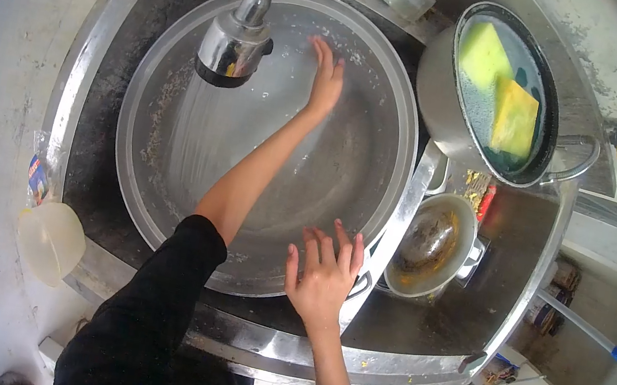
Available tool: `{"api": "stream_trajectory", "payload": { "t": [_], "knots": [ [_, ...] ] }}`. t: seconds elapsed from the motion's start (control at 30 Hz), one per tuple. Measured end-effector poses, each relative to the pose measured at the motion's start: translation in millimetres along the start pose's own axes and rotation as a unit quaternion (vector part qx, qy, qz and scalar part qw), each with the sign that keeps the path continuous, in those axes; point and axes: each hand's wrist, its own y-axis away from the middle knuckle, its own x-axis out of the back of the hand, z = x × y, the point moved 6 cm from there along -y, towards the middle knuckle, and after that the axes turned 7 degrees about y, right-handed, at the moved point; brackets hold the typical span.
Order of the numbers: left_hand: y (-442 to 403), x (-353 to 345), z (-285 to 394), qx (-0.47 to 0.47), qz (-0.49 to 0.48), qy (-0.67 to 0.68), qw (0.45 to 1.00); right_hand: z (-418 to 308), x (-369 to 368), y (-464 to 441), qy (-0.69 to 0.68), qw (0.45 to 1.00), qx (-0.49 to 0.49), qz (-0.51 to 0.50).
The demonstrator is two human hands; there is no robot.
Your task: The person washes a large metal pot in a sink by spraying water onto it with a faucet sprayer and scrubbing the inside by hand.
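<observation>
A large, wet metal pot (196, 133) lies in the sink with its inside facing up. Reaching into it, my left hand (325, 85) is open, its fingers stretched toward the far wall; whether they touch the metal I cannot tell. My right hand (323, 272) is open too, fingers spread over the pot's near right rim with nothing in them. Part of a pot handle (361, 284) shows beside that hand. Above the pot's far left side hangs a chrome spray faucet (234, 50).
At the back right stands a pot (446, 77) of soapy water with two sponges, one green (485, 55) and one yellow (515, 117). A dirty smaller pan (430, 245) sits in the right basin. A translucent plastic scoop (51, 241) rests on the left ledge.
</observation>
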Motion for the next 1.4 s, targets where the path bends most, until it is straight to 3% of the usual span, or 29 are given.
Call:
{"api": "stream_trajectory", "payload": {
  "t": [0.13, 0.23, 0.33, 0.4, 0.47, 0.63, 0.7, 0.73, 0.83, 0.9, 0.97, 1.03, 1.07, 1.17, 1.3, 1.4],
  "knots": [
    [-3, -5, 53, -0.087, -0.003, -0.043, 0.995, -1, 0, 0, -0.003, 1.000, 0.001, 0.000],
    [5, -6, 28, -0.075, -0.038, -0.105, 0.991, -1, 2, 0, 0.000, 1.000, 0.003, 0.002],
    [7, -26, 26, -0.042, -0.018, -0.028, 0.999, -3, 2, 1, 0.000, 1.000, 0.007, 0.005],
    [27, -34, 67, -0.071, -0.043, -0.026, 0.996, -3, 2, 0, -0.003, 1.000, 0.002, 0.007],
    [39, -38, 70, -0.043, -0.140, -0.050, 0.988, -4, 2, 0, 0.010, 1.000, 0.005, 0.002],
    [42, -32, 20, 0.015, -0.124, -0.082, 0.989, -5, 2, 1, 0.010, 1.000, 0.010, 0.013],
    [55, -30, 70, -0.087, -0.177, 0.006, 0.980, -5, 2, -1, 0.008, 1.000, 0.007, 0.016],
    [57, -23, 64, -0.080, -0.179, 0.003, 0.981, -4, 2, 0, 0.013, 1.000, 0.003, 0.009],
    [63, -4, 14, -0.112, -0.251, -0.280, 0.920, -6, 3, 0, 0.020, 1.000, 0.007, 0.009],
    [81, 27, -28, -0.196, -0.387, -0.412, 0.801, -5, 3, 0, 0.020, 1.000, 0.011, 0.011],
    [73, 70, -46, -0.200, -0.320, -0.428, 0.821, -5, 2, 0, 0.012, 1.000, 0.008, 0.015],
    [61, 123, -57, 0.086, -0.250, -0.374, 0.889, -5, 2, -1, 0.011, 1.000, 0.004, 0.014],
    [66, 144, -66, 0.138, -0.220, -0.402, 0.878, -5, 2, 0, 0.011, 1.000, 0.005, 0.011],
    [97, 189, -80, 0.211, -0.196, -0.512, 0.809, -5, 3, 0, 0.005, 1.000, 0.005, 0.018],
    [167, 188, -86, 0.264, -0.274, -0.575, 0.725, -5, 4, 1, -0.001, 0.999, 0.009, 0.034],
    [225, 159, -68, 0.339, -0.219, -0.550, 0.731, -7, 6, 2, 0.000, 0.999, 0.018, 0.043]
  ]
}}
